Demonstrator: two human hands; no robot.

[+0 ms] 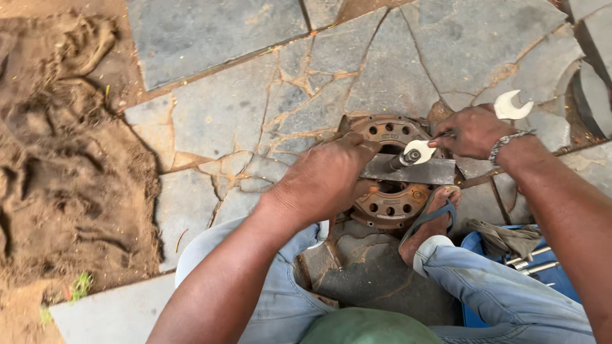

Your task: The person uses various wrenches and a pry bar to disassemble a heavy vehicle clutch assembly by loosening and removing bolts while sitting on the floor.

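Head view, the only one. Rusty round clutch plate (389, 204) lies flat on the stone paving (223, 108), just right of frame centre. A flat steel bar (433, 171) spans it from 9 to 3 o'clock, with a bolt (408, 157) standing up through the bar near the plate's middle.

My left hand (328, 178) sits at the plate's 9 o'clock, fingers curled down over the bar's left end and the rim, pressing it steady. My right hand (472, 130), at the plate's 2 o'clock, is closed round the shaft of an open-ended spanner (513, 105); one jaw end sits on the bolt head, the other pokes out past my knuckles.

A sandalled foot (433, 223) pins the plate's edge at 4 o'clock. Blue tool tray (542, 267) with a rag and more tools lies further right, at 4 o'clock.

Progress, as I judge it: bar and bolt are rigged and the spanner is seated. How far the bolt is threaded I cannot tell; the plate is not yet apart.
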